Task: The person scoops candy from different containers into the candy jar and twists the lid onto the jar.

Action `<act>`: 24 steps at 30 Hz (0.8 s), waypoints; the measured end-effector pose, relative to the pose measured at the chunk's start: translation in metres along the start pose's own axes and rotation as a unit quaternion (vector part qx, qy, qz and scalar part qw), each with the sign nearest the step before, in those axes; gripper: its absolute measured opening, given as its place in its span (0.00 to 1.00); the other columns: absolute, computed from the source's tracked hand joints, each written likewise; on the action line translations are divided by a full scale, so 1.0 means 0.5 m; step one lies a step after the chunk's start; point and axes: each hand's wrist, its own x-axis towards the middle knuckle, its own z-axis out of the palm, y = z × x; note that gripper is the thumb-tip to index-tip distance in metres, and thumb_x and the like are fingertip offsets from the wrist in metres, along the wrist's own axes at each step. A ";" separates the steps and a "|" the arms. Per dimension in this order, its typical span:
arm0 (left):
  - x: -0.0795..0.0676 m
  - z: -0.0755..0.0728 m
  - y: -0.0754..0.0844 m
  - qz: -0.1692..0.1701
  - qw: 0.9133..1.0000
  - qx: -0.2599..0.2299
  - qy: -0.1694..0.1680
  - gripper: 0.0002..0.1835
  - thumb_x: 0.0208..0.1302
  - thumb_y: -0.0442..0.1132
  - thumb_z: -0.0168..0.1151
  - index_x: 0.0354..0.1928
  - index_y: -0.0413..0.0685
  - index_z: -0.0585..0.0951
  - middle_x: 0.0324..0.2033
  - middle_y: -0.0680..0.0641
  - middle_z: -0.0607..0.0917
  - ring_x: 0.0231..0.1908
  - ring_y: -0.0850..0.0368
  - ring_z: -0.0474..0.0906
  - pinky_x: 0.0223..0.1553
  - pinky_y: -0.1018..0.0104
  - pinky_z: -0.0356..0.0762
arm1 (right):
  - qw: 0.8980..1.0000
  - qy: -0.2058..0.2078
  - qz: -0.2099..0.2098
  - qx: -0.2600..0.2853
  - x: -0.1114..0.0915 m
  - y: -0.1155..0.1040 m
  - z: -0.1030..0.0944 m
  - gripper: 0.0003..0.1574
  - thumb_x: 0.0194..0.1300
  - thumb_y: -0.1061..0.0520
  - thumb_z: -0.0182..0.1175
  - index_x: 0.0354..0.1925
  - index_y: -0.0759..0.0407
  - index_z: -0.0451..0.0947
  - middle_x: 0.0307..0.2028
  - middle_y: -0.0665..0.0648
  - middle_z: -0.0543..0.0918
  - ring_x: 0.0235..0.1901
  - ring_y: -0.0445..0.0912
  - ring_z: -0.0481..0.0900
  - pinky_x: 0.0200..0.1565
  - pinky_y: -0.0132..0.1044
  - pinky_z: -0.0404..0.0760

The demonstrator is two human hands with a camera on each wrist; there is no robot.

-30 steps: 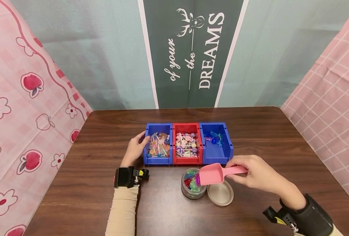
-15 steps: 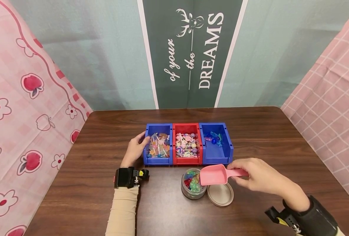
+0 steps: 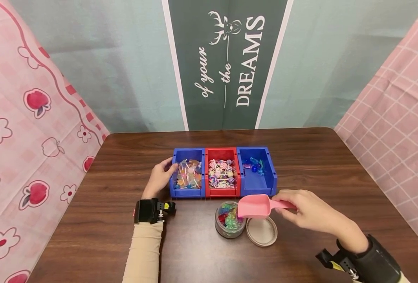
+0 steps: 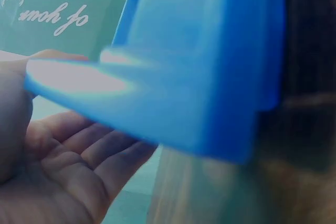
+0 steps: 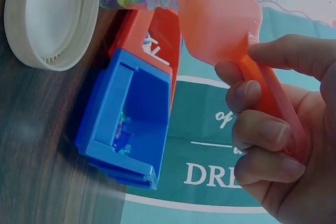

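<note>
My right hand [image 3: 306, 208] grips the handle of a pink scoop [image 3: 254, 206], fingers curled round it. The scoop's lip overlaps the right rim of a clear jar [image 3: 230, 232] of colourful candy-like pieces; no pieces show in its bowl. Beside the jar lies a round lid [image 3: 262, 232], inner side up. At the left, my left hand [image 3: 159, 179] holds the side wall of a blue bin [image 3: 189, 192], thumb at the rim. That bin contains small clear lollipop-like pieces. In the left wrist view, the bin wall [image 4: 173, 98] hides part of the fingers.
A red bin [image 3: 223, 192] with miniature lollipops stands in the middle of the row. Next to it, the right blue bin [image 3: 256, 184] has several blue and teal pieces at its back. All stand on a brown wooden table [image 3: 195, 255], with curtains [image 3: 124, 78] behind.
A purple piece by the scoop's lip one second ago drops from sight, and magenta shows in the jar beside the lip now. The scoop shifts slightly; my left hand stays at the bin.
</note>
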 end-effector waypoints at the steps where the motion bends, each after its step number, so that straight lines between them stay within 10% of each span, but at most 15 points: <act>1: 0.002 -0.001 0.002 0.001 1.000 0.006 -0.004 0.27 0.72 0.42 0.52 0.68 0.35 0.66 0.62 0.31 0.75 0.62 0.38 0.74 0.64 0.45 0.72 | 1.000 0.005 0.006 0.000 -0.001 0.001 -0.002 0.13 0.52 0.61 0.70 0.37 0.48 0.81 0.23 0.35 0.72 0.23 0.24 0.60 0.24 0.20 0.61; 24: 0.022 -0.052 0.018 0.015 0.993 0.082 -0.085 0.29 0.72 0.47 0.52 0.65 0.31 0.67 0.62 0.29 0.74 0.62 0.36 0.73 0.64 0.44 0.71 | 0.965 0.004 0.262 0.018 0.062 0.049 0.029 0.13 0.60 0.63 0.58 0.40 0.73 0.79 0.18 0.52 0.69 0.20 0.41 0.64 0.23 0.29 0.60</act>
